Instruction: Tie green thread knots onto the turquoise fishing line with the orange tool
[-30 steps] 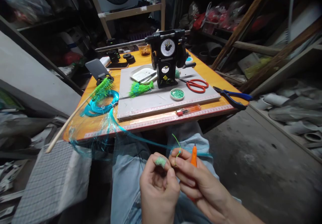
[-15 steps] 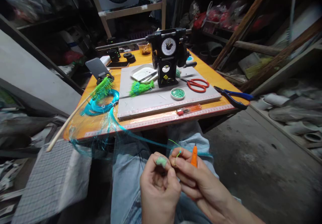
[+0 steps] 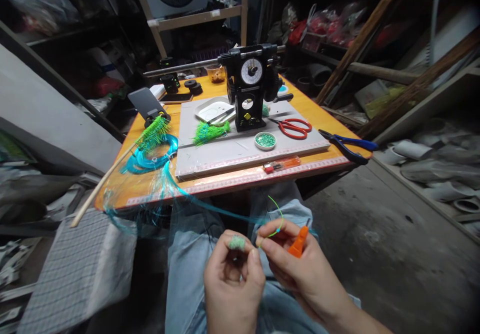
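Note:
My left hand (image 3: pixel 234 281) is closed in a pinch, a pale green wrap (image 3: pixel 236 243) around one finger; what its fingertips grip is too small to make out. Close beside it, my right hand (image 3: pixel 302 269) pinches a thin bright green line (image 3: pixel 280 213) between thumb and forefinger. The line curves upward and carries a small blue bead or knot (image 3: pixel 278 230). An orange-handled tool (image 3: pixel 299 242) with a thin dark tip is tucked in the same hand. Both hands are above my lap, in front of the table edge.
On the table (image 3: pixel 337 129) stand a black winding device with a dial (image 3: pixel 250 86), red-handled scissors (image 3: pixel 296 128), a dish of green beads (image 3: pixel 265 140), pliers (image 3: pixel 347 145) and an orange lighter-like item (image 3: pixel 282 164). Blue line coils (image 3: pixel 150 161) trail over the front edge toward my lap.
My right hand has shifted slightly right and away from the left, the green line moving with it. The orange tool now leans more to the right. My left hand moved slightly left.

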A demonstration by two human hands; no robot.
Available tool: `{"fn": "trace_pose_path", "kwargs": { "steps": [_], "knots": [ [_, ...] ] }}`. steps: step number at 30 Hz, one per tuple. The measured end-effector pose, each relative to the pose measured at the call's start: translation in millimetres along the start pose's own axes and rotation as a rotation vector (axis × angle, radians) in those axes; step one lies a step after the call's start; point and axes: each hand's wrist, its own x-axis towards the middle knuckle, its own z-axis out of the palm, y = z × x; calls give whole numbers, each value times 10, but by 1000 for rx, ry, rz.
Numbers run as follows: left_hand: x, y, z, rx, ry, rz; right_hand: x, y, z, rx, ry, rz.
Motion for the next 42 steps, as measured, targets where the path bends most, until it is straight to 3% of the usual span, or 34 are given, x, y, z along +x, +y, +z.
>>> {"fn": "trace_pose_path", "kwargs": {
  "steps": [5, 9, 11, 13, 16, 21, 26, 37, 42],
  "knots": [
    [2, -15, -89, 149, -37, 173, 8, 9, -42, -62, 15, -20],
    [25, -18, -170, 274, -39, 363, -1, 25, -65, -67, -50, -19],
    [30, -14, -204, 287, -28, 282, -4, 16, -68, -77, -82, -2],
    [29, -8, -229, 244, -4, 87, -1, -8, -67, -127, -76, -7],
    [20, 10, -244, 185, 52, -105, 7, -64, -55, -300, -29, -109],
    [-13, 32, -234, 272, 69, -92, -23, -114, -16, -519, -44, -261],
    [-18, -1, -254, 306, 79, -29, -45, -94, -11, -503, -74, -243],
    [-22, -6, -269, 295, 77, -56, -57, -75, -6, -529, -46, -220],
    [-29, -13, -275, 287, 43, -49, -46, -90, 0, -567, -95, -262]
  ]
}}
